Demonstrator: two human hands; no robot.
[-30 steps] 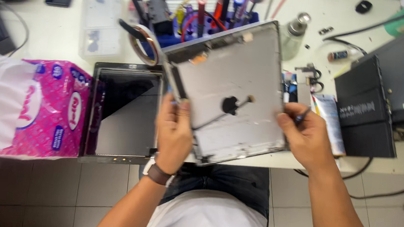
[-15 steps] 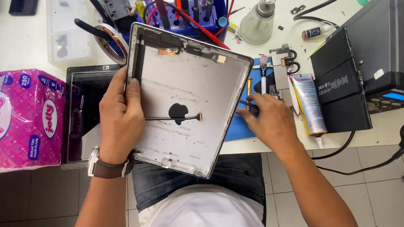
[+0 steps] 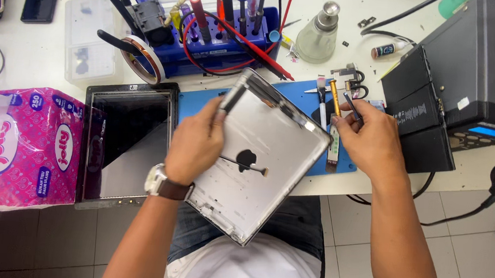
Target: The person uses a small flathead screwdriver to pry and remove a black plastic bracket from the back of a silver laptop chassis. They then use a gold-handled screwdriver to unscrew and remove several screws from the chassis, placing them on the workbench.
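Observation:
My left hand (image 3: 196, 142) grips the left edge of a silver tablet back shell (image 3: 263, 157), held tilted over the blue work mat (image 3: 297, 96) and my lap. The shell's bare inside faces up, with a dark round cutout and a thin flex strip in its middle. My right hand (image 3: 370, 140) is off the shell, at the mat's right edge, fingers pinched on a thin dark tool (image 3: 351, 105). A gold-handled tool (image 3: 336, 97) and a brush lie on the mat beside it.
A tablet screen panel (image 3: 128, 139) lies face up left of the shell, next to a pink tissue pack (image 3: 32, 147). Behind stand a blue tool rack (image 3: 226, 33), a tape roll (image 3: 144, 56), a glass dispenser bottle (image 3: 317, 36), and black boxes (image 3: 461, 72) at right.
The shell has swung clockwise and tilted, its lower corner now over my lap. My right hand left the shell's edge and moved to the small tools on the mat.

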